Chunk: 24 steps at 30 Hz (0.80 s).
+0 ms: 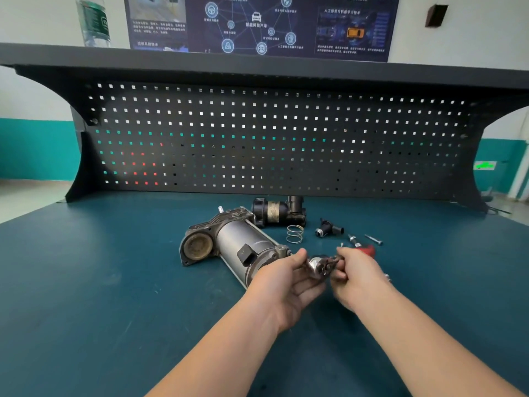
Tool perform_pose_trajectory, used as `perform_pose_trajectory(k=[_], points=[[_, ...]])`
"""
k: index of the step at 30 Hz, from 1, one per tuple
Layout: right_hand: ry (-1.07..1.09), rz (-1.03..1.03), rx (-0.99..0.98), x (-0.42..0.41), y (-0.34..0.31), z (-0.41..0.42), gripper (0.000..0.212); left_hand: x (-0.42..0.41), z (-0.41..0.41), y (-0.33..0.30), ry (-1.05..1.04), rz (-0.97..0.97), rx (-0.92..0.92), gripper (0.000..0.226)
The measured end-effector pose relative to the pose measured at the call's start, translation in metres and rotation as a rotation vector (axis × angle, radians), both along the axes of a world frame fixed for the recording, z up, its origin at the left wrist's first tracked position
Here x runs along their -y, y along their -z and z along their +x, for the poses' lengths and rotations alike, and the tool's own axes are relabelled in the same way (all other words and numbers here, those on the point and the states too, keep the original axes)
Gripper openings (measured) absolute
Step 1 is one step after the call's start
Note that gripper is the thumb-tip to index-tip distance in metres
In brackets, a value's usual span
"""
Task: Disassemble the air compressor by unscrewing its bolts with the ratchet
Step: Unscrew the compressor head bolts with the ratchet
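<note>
item one: air compressor (229, 245), a grey metal cylinder with a cast housing at its far left end, lay on its side on the blue-green bench mat (100, 282), slanting from upper left toward the person's hands. a round, rust-toned opening showed in the housing's near face. a black plug socket sat on the cylinder's side.

item two: ratchet (322, 266), chrome head, was held above the mat between both hands, just beside the compressor's near end. its red handle (367, 250) showed past the right knuckles.

item three: left hand (286, 285), palm turned inward, thumb and curled fingers grasping the ratchet head from the left.

item four: right hand (356, 277), fingers curled and pinching at the ratchet head from the right; exactly which small part the fingertips gripped could not be told.

item five: black cylindrical part (276, 212) with a pale label, lying behind the compressor, close to the pegboard's foot.

item six: wire coil spring (294, 234), just right of the compressor and in front of the black part.

item seven: small black fitting (329, 228) with a silver end, right of the spring.

item eight: long screw (373, 239), lying loose on the mat, beyond the right hand.

item nine: dark pegboard (272, 138) standing along the bench's back edge, under a shelf (257, 60) bearing a clear plastic bottle (93, 21) at left; a dark blue poster (260, 24) hung on the wall behind.
</note>
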State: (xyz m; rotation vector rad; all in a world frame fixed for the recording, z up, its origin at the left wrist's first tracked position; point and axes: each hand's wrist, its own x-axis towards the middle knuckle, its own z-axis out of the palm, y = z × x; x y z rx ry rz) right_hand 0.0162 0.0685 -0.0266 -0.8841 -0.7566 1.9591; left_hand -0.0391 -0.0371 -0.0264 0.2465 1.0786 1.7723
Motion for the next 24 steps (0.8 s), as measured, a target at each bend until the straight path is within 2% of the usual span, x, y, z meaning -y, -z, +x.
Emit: perform_pose_trajectory(k=[1, 2, 5, 8, 9, 10, 12, 15, 17, 18, 19, 20, 21, 24], points=[[0.024, 0.125, 0.053, 0.000, 0.000, -0.001, 0.025, 0.001, 0.000, 0.001, 0.000, -0.020, -0.013, 0.018], [0.077, 0.333, 0.128, 0.001, -0.003, -0.002, 0.026, 0.002, 0.000, 0.003, -0.005, -0.044, -0.024, 0.021], [0.227, 1.111, 0.342, 0.012, -0.017, 0.001, 0.027, 0.003, -0.001, 0.005, -0.016, -0.070, -0.045, 0.025], [0.299, 1.746, 0.325, 0.030, -0.020, 0.005, 0.025, 0.003, 0.000, 0.005, 0.009, -0.027, -0.046, 0.019], [0.306, 1.879, 0.316, 0.035, -0.017, 0.005, 0.023, 0.003, -0.001, 0.005, 0.010, -0.009, -0.047, 0.023], [0.306, 1.916, 0.316, 0.037, -0.014, 0.005, 0.024, 0.003, -0.002, 0.006, 0.003, 0.000, -0.042, 0.027], [0.310, 1.692, 0.324, 0.034, -0.011, 0.003, 0.026, 0.004, -0.003, 0.005, -0.023, 0.005, -0.015, 0.020], [0.305, 1.011, 0.387, 0.020, -0.011, 0.001, 0.027, 0.003, -0.002, 0.003, -0.047, -0.008, 0.027, 0.012], [0.166, 0.420, 0.213, 0.007, -0.007, -0.001, 0.026, 0.002, 0.000, 0.002, -0.044, -0.019, 0.033, 0.015], [0.113, 0.210, 0.125, 0.003, -0.003, -0.002, 0.027, 0.001, 0.000, 0.002, -0.039, -0.023, 0.029, 0.015], [0.090, 0.114, 0.095, 0.001, 0.000, -0.003, 0.028, 0.000, 0.001, 0.002, -0.036, -0.025, 0.021, 0.015], [0.085, 0.133, 0.123, 0.000, 0.002, -0.004, 0.029, 0.000, 0.001, 0.003, -0.034, -0.026, 0.010, 0.014], [0.108, 0.250, 0.183, 0.001, 0.003, -0.005, 0.029, 0.001, 0.001, 0.003, -0.037, -0.027, 0.002, 0.014], [0.277, 0.918, 0.381, 0.011, -0.010, -0.003, 0.030, 0.002, 0.000, 0.003, -0.041, -0.005, -0.015, 0.016]])
